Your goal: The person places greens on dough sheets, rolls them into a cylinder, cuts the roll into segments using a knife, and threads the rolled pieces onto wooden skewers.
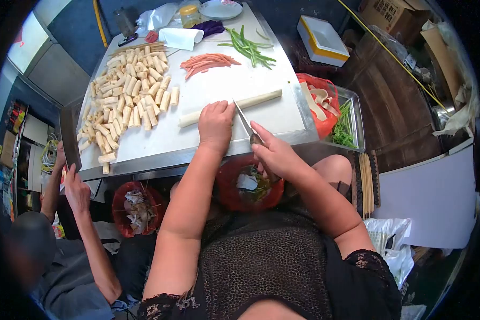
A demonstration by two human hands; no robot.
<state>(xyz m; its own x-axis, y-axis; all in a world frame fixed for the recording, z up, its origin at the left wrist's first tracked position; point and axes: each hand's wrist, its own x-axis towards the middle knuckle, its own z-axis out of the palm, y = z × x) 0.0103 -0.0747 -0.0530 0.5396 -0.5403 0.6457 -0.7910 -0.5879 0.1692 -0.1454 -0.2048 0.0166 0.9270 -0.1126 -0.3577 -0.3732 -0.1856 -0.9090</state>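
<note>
A long pale roll (258,99) lies slantwise across the white table (272,121). My left hand (216,124) rests on its middle, fingers together, pressing it down. In my right hand (274,150) is a knife (242,117), its fingers wrapped round the dark handle. The blade points up and left, its tip at the roll just right of my left fingers. To the left lies a large heap of short pale rolled pieces (128,101). Behind the roll are pink strips (205,62) and green pepper strips (248,47).
Another person (80,197) sits at left, hands near the table corner. Under the table edge are two red-lined bins (128,210). A metal tray (360,125) with greens and a red bag (325,125) stands right. A jar (190,16) and plate (221,9) are at the back.
</note>
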